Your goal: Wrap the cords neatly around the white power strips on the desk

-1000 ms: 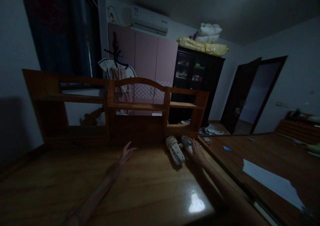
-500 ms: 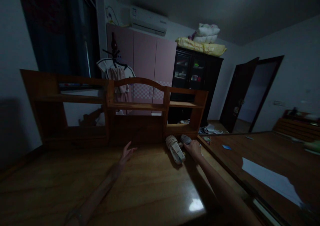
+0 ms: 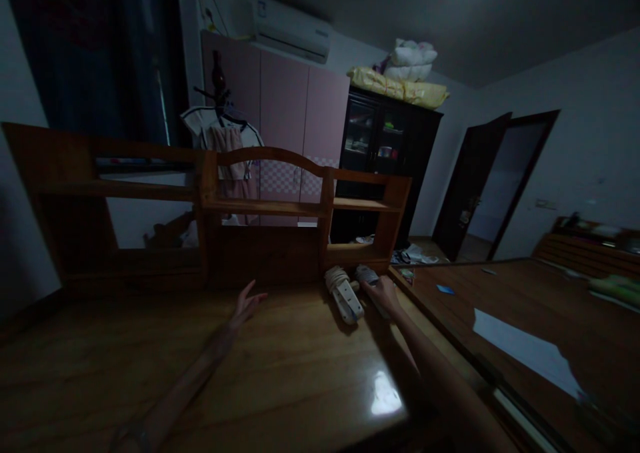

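A white power strip point(image 3: 349, 304) lies on the wooden desktop point(image 3: 280, 359), its pale cord wound round its far end. Just right of it is a second power strip with a grey cord point(image 3: 367, 275) coiled about its far end; my hand hides much of its body. My right hand point(image 3: 386, 295) is closed on this grey-corded strip, with the fingers bent over it. Over the middle of the desktop hovers my left hand point(image 3: 246, 303), fingers apart and holding nothing.
A wooden shelf unit point(image 3: 263, 206) borders the desk's far edge. To the right, a lower brown surface holds a white paper sheet point(image 3: 525, 349) and a small blue card point(image 3: 445, 289). Pink wardrobe doors point(image 3: 283, 99) and a dark cabinet point(image 3: 420, 146) stand behind.
The whole view has shifted slightly, so the desk and shelf sit a little further left. My right hand stays at the grey-corded strip; my left hand remains open over the desk.
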Motion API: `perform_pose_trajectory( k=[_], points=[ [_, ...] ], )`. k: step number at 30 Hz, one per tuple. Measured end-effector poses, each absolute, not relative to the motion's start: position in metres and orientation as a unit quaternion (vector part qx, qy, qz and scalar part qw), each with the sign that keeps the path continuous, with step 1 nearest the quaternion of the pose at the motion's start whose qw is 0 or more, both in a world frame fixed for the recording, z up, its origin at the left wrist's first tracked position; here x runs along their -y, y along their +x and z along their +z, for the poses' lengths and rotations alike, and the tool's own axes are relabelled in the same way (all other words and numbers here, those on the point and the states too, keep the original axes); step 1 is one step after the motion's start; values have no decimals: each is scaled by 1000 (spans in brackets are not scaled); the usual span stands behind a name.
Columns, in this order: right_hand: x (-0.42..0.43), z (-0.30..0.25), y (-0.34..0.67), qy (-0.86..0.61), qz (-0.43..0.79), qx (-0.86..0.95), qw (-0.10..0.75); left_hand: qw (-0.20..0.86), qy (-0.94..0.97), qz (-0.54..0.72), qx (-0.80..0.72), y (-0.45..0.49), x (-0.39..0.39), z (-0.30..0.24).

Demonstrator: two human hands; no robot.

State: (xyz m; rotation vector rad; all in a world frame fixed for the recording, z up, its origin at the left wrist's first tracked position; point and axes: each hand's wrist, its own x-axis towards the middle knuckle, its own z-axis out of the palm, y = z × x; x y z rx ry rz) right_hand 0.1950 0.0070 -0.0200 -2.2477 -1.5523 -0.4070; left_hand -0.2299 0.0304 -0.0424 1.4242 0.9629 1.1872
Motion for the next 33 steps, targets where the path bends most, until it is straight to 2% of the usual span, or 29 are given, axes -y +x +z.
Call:
perform_pose_trajectory(
  k=[9,19,25,28,33],
  points=[
    [-3,-32,173,-815,-193,505,207,501,591,481,-410,-228,-36,-46],
    [-1,-33,166,-826,-184,487,218,490,628,460,-392,-234,-42,-59],
    [12,-15,161,-797,-201,507,259,470,630,448,-426,-229,-37,-50],
    [23,11,152,-746,-220,552,301,409,662,463,-425,-231,-27,-42],
    [38,38,103,-583,-220,702,345,224,728,456,-460,-228,-13,-22]
  ],
)
